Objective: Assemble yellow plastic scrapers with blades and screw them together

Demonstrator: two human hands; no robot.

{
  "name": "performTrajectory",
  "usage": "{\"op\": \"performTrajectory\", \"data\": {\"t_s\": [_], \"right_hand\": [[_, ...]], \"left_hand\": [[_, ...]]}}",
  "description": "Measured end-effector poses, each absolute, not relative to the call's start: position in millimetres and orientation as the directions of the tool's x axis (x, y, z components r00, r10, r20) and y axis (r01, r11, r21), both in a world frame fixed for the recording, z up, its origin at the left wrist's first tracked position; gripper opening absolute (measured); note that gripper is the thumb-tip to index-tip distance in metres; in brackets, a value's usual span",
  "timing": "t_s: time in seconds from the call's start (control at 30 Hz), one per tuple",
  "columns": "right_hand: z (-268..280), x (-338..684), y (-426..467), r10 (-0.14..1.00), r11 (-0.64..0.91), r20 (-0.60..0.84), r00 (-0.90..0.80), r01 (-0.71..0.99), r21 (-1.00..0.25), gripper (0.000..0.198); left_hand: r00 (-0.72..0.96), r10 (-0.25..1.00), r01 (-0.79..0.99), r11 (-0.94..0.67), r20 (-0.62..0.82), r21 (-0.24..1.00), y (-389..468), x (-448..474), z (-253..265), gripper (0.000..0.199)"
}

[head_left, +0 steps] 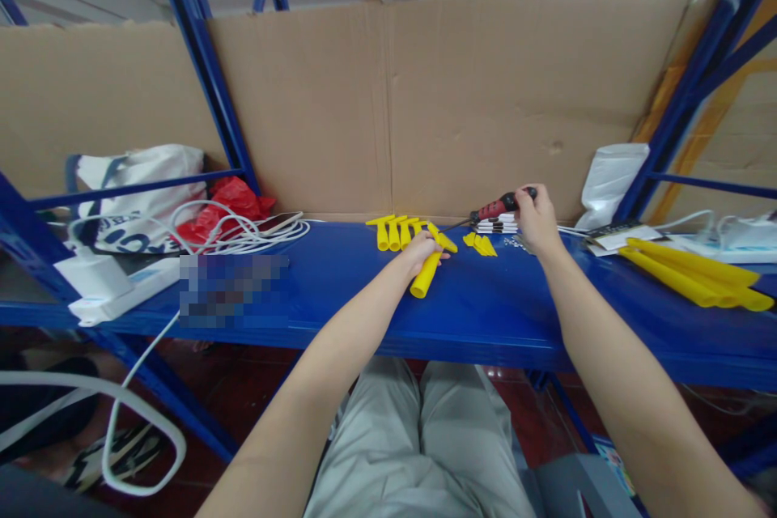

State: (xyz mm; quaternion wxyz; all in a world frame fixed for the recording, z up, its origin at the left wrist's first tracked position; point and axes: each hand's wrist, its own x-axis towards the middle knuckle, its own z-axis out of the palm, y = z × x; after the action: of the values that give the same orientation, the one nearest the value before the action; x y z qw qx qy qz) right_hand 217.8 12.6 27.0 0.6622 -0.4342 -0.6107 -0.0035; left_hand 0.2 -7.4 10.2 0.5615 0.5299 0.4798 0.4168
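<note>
My left hand [420,252] is closed around a yellow plastic tube [426,277] with a flatter yellow piece [447,243] at its far end. In my right hand [539,220] is a screwdriver [493,209] with a red and black handle. Its thin shaft points left at the yellow pieces by my left hand; whether the tip touches is too small to tell. Behind my left hand stands a row of similar yellow parts [394,236]. Several small flat yellow pieces [481,244] lie below the screwdriver, beside tiny scattered bits [515,242].
Long yellow tubes [698,275] lie at the right on the blue shelf [340,291]. White cables [243,235], a power strip [130,291], a red plastic bag [227,206] and a white cloth bag [146,194] crowd the left. Cardboard [486,97] walls the back.
</note>
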Motion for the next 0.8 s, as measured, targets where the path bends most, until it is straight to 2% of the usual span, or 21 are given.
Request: {"op": "performTrajectory", "data": {"t_s": [0.13,0.27,0.37,0.63,0.8], "right_hand": [[31.1,214.8,6.7,0.494,0.65,0.799,0.343,0.465,-0.601,0.035],[36.2,210.3,1.3,0.613,0.668,0.705,0.355,0.244,-0.703,0.038],[37.4,208.5,-0.5,0.647,0.661,0.673,0.358,0.177,-0.73,0.037],[35.1,211.9,7.6,0.492,0.661,0.778,0.391,0.414,-0.626,0.029],[30.8,214.6,11.1,0.505,0.613,0.781,0.367,0.485,-0.624,0.032]], "left_hand": [[0.192,0.977,0.054,0.081,-0.089,0.995,-6.7,0.1,8.9,0.039],[0.175,0.982,0.056,0.068,-0.077,0.996,-5.3,0.3,6.6,0.043],[0.172,0.982,0.064,0.068,-0.078,0.996,-4.0,0.1,5.8,0.045],[0.176,0.981,0.078,0.066,-0.079,0.995,-2.1,-0.3,5.1,0.043],[0.189,0.979,0.083,0.063,-0.078,0.995,-2.0,-0.3,5.1,0.041]]}}
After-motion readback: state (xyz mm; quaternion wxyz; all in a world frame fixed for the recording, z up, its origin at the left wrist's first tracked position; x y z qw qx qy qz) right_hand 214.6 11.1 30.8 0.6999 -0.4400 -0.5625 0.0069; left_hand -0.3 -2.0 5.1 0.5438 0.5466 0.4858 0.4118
